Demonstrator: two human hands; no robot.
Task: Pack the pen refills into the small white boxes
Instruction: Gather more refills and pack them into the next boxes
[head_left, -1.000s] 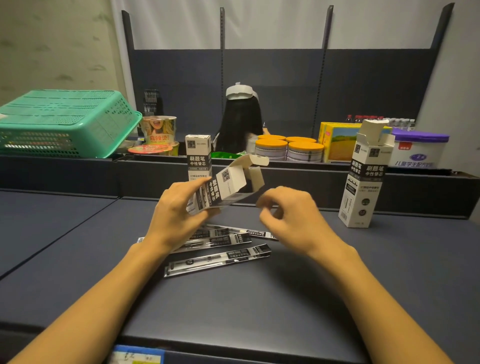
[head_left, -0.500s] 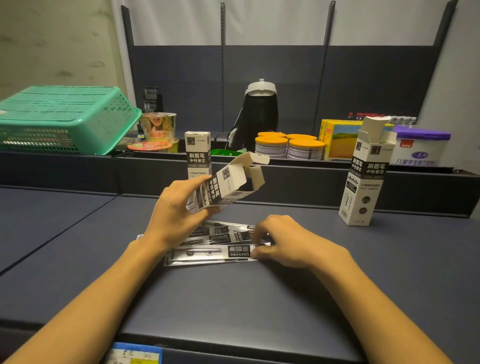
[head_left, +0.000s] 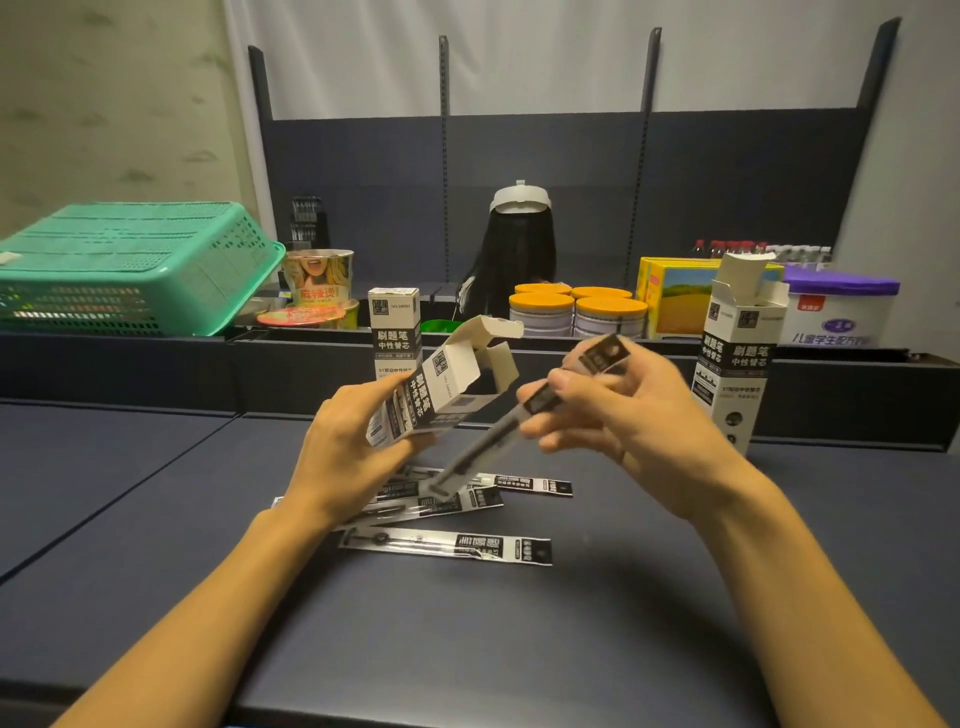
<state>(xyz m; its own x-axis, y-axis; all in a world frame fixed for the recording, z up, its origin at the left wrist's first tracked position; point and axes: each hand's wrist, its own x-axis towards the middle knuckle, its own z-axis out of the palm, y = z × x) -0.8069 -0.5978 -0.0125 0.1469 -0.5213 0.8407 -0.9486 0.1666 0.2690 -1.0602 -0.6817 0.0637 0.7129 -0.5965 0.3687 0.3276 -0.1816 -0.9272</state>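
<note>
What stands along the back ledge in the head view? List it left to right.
Green basket → noodle cup → shut white box → orange-lidded tins → yellow carton → open white box → purple-lidded tub.

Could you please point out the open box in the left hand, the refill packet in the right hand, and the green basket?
open white box (head_left: 445, 382), head view, on its printed side panel.
refill packet (head_left: 488, 439), head view, on its clear middle section.
green basket (head_left: 171, 280), head view, on its slotted side wall.
</note>
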